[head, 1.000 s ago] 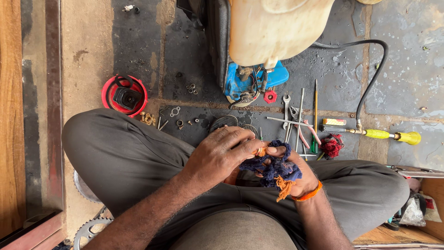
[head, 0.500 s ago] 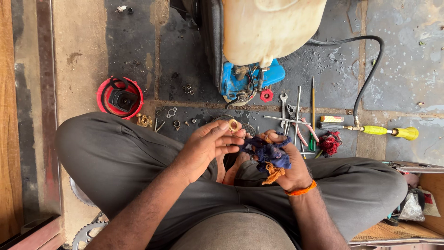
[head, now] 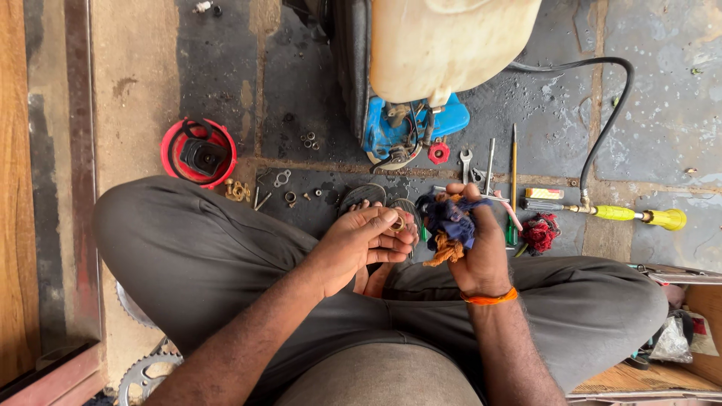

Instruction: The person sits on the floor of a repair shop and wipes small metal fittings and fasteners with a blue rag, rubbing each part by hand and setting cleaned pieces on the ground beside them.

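the ring [head: 398, 222], a small brass-coloured metal piece, sits pinched at the fingertips of the left hand [head: 361, 244], just left of the rag [head: 448, 225]. the left fingers are curled closed around it, palm turned up. the right hand [head: 481, 248] is closed in a fist on the rag, a crumpled bundle of dark blue cloth with frayed orange threads hanging below; an orange band circles that wrist. ring and rag are near but apart, so the wiping looks, at a guess, paused or between passes; i cannot tell whether the ring is clean.

beyond the rag, on the stained stone floor, lie thin steel spanners [head: 466, 162] and a yellow-handled screwdriver [head: 514, 177], and to the rag's right a red cloth wad [head: 538, 233]. above the rag stands a cream plastic tank [head: 444, 45] on a blue base [head: 406, 131], with a black hose [head: 609, 120] curving to a yellow nozzle [head: 639, 216]. far left of the rag sits a round red cap [head: 198, 153], with small brass nuts [head: 238, 191] beside it.
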`<state>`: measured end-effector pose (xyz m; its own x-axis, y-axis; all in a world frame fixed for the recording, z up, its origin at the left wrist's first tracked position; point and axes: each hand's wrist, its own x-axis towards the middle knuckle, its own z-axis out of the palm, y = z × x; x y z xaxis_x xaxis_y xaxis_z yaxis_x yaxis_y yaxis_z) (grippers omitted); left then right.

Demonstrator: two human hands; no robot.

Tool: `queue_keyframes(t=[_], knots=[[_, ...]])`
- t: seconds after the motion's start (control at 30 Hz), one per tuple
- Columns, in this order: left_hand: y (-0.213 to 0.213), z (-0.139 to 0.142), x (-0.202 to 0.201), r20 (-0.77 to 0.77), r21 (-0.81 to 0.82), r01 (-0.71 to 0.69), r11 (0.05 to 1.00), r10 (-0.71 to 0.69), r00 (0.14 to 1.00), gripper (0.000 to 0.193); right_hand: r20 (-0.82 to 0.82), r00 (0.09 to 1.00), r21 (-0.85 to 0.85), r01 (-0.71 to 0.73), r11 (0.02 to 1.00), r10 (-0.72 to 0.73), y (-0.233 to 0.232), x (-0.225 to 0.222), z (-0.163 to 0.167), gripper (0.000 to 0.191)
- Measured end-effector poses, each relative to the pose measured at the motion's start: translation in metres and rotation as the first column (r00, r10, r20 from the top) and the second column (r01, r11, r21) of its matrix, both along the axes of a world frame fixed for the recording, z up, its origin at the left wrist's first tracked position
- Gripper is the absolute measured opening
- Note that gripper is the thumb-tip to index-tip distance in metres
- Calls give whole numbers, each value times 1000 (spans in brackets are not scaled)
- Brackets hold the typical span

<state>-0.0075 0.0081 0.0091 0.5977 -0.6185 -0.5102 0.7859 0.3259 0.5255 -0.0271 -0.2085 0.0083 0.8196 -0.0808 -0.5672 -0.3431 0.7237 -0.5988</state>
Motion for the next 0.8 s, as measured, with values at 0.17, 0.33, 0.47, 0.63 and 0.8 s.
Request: queue_keyframes(t=[0.17,0.33,0.47,0.63,0.8], knots=[[4,-1,-2,-89,-85,-6,996,-2,996,40,125,992,81,-17,997,7,1,-1,22,55],[-2,-7,-3,-141,-4,5,1000,-5,990,37,371,850,-364,-236,901,373,20,-14,36,61],[-8,-17,-12,-95,118,-91,989,103,990,25,209,655,-877,-203,435,726,33,-17,39,72],[-20,-16,-20,-179,179,-116,977,148,973,21,-168,682,-955,-291,53,712,35,-13,42,71],[-19,-8,-15,-147,211,-34,977,67,987,23,-125,638,-951,-296,93,760,22,-15,43,73]])
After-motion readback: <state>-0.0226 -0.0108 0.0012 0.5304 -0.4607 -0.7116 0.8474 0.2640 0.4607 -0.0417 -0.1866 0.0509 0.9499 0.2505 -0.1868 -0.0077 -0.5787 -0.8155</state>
